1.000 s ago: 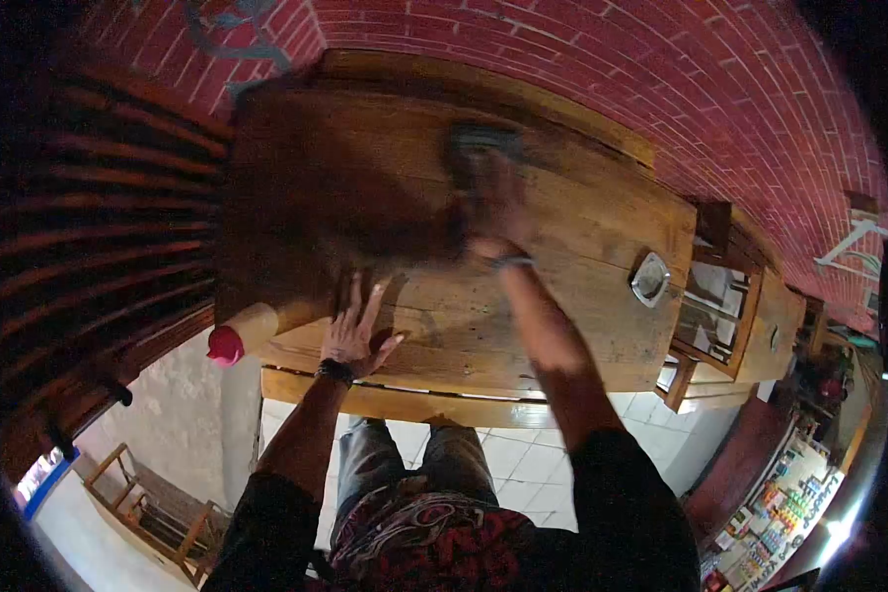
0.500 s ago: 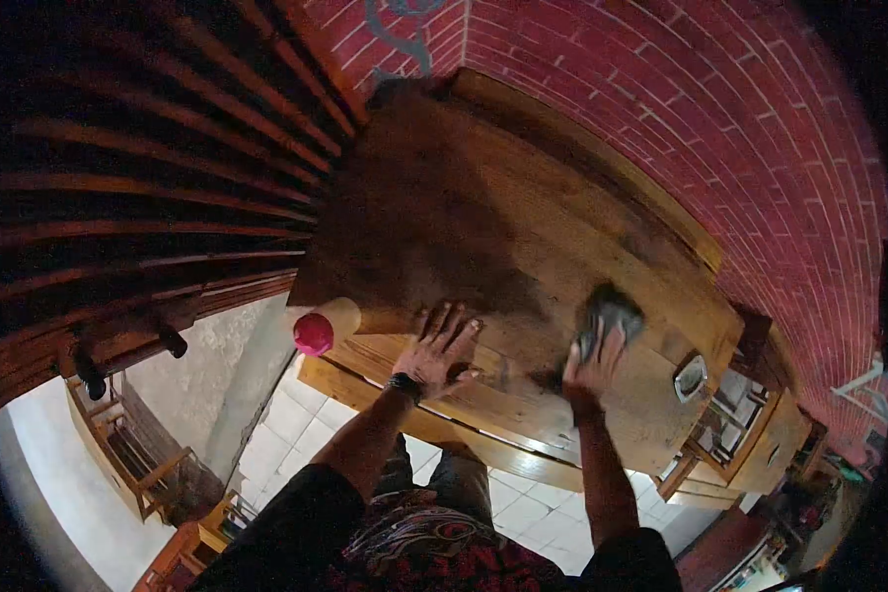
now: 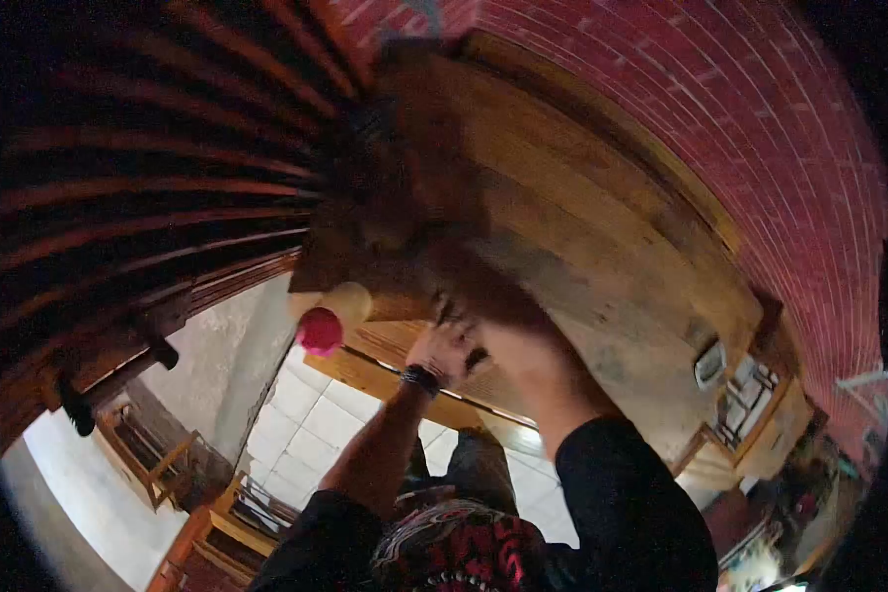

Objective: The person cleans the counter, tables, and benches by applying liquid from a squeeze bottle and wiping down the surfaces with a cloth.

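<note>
My left hand, with a dark band at the wrist, rests open near the front edge of the wooden table. Its fingers lie partly in shadow beside my right forearm. That forearm reaches across the tabletop toward the dark far-left part. My right hand is lost in shadow and motion blur, so its fingers and anything under them cannot be made out. The dark cloth from the earlier frame does not show clearly now.
A pink round object stands by a pale round one at the table's left front corner. A glass-like dish sits near the right end. Wooden slats rise at left, a red brick wall behind.
My right hand has swept from the right half of the table leftward and away, passing beyond my left hand. My left hand stays near the front edge. The view has shifted slightly.
</note>
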The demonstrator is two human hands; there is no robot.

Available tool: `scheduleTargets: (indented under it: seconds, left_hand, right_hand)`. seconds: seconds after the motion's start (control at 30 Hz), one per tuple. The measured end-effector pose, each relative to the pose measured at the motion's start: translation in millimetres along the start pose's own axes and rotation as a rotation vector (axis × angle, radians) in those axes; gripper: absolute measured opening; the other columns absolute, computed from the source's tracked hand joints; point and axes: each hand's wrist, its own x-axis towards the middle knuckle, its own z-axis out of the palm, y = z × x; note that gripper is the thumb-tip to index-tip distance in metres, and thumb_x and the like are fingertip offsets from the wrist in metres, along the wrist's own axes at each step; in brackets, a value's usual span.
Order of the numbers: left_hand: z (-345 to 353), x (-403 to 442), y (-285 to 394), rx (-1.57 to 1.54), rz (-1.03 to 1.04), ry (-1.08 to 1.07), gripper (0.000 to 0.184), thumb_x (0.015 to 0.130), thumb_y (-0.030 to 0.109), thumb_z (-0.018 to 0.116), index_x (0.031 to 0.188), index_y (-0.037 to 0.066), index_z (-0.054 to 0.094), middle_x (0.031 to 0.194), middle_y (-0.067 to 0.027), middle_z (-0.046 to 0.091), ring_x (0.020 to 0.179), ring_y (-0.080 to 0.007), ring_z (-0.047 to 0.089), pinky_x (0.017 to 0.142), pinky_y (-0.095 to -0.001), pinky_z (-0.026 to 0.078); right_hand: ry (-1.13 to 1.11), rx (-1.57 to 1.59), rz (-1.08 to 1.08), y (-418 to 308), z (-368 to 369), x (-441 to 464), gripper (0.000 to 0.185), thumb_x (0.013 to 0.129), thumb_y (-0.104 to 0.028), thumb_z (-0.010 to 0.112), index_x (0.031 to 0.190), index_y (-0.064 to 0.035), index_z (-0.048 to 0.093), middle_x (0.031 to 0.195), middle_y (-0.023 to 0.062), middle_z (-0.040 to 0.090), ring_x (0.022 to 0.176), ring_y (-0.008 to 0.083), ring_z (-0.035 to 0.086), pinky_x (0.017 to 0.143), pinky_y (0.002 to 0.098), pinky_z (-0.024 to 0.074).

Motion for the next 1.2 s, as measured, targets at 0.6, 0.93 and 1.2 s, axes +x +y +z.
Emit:
scheduleTargets:
  seconds: [0.6, 0.93, 1.2]
  left_hand:
    - [28, 3, 1, 0.123, 0.07, 0.65, 0.095, 0.099, 0.069, 0.054, 0.172, 0.022, 0.017, 0.177, -0.0187, 0.013, 0.162, -0.0412, 0.016, 0.129, -0.0582, 0.017]
    - [126, -79, -25, -0.491, 0.147, 0.932, 0.051, 0.096, 0.02, 0.074, 0.142, 0.003, 0.059, 0.141, -0.022, 0.06, 0.134, -0.044, 0.055, 0.116, -0.0505, 0.042]
    - [70, -100, -72, -0.75, -0.175, 1.632, 0.06, 0.085, 0.024, 0.088, 0.132, -0.002, 0.062, 0.124, -0.0199, 0.065, 0.121, -0.036, 0.061, 0.107, -0.0459, 0.046]
  right_hand:
    - [0.125, -0.311, 1.057, 16, -172, -473, 0.067, 0.11, -0.051, 0.042, 0.166, -0.0153, 0.036, 0.173, 0.0193, 0.026, 0.16, 0.0416, 0.023, 0.127, 0.0605, 0.0142]
    - [0.093, -0.47, 1.157, -39, -125, -496, 0.076, 0.11, -0.054, 0.037, 0.168, -0.007, 0.027, 0.174, 0.0255, 0.021, 0.161, 0.0477, 0.015, 0.129, 0.0587, 0.0124]
    - [-0.178, -0.337, 0.808, -13, -79, -253, 0.073, 0.109, -0.053, 0.039, 0.169, -0.0147, 0.027, 0.176, 0.0207, 0.017, 0.163, 0.0393, 0.013, 0.13, 0.0582, 0.0089]
